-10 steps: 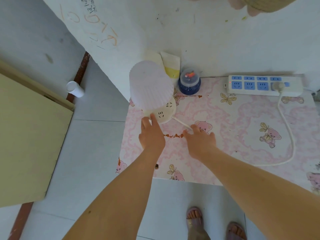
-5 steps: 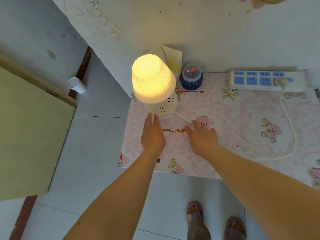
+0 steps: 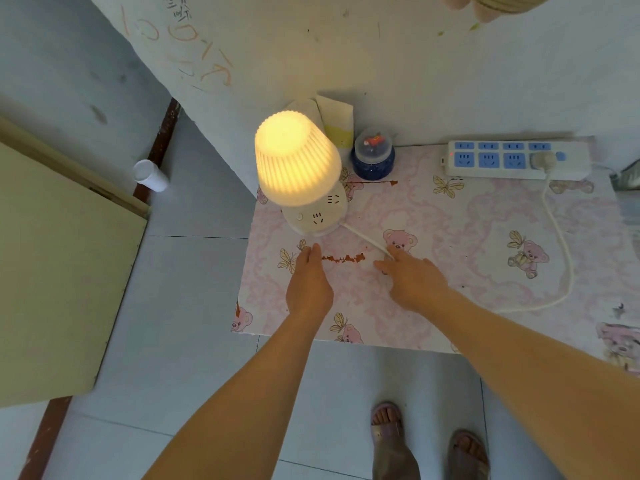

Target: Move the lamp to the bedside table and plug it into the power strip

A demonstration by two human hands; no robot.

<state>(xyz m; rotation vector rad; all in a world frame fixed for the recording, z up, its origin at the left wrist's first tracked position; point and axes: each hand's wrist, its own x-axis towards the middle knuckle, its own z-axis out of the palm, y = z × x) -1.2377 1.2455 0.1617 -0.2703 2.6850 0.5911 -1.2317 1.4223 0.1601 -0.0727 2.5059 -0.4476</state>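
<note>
Lamp (image 3: 298, 168) is seen lit, standing at the far-left corner of the bedside table (image 3: 450, 237), close to the wall, w/ a blue jar (image 3: 373, 156) just beside it. Its cord (image 3: 561, 244) is run in a wide loop across the tabletop, and its plug (image 3: 543, 160) is seated in the power strip (image 3: 517, 160) at the back right; a small red light is shown at the strip's left end. Both parts of the task are judged done.

Left hand (image 3: 309, 285) is held flat and open just in front of the lamp base, nothing gripped, apart from the base. Right hand (image 3: 414, 278) is laid loosely open over the cord near the base; fingertips appear to touch the cord, but whether it is pinched can't be told from this angle.

Risks from here: the lamp is set near the table's left edge, so a tug on the cord by the right hand, or a snag as the arm is pulled back, could drag or tip it. Slack loop could also be caught by a forearm, and the plug worked loose from the strip. The jar could be knocked if the lamp is nudged right.
</note>
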